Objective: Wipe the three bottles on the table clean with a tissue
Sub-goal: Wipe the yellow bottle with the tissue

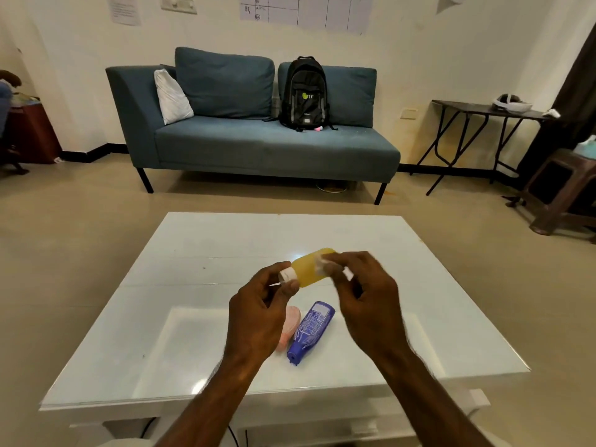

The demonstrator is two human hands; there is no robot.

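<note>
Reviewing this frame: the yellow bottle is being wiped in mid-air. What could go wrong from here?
1. The left hand pinches the yellow bottle only near its white cap. Rubbing pressure from the right hand could twist it loose, dropping it onto the blue bottle and pink bottle lying below on the table.
2. The tissue looks small and bunched in that hand, so parts of the bottle may go unwiped.

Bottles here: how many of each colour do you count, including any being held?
Yellow bottle: 1, held by the left hand, with the right hand pressing a tissue on it
Blue bottle: 1, lying on the table
Pink bottle: 1, lying beside the blue one
Total: 3
</note>
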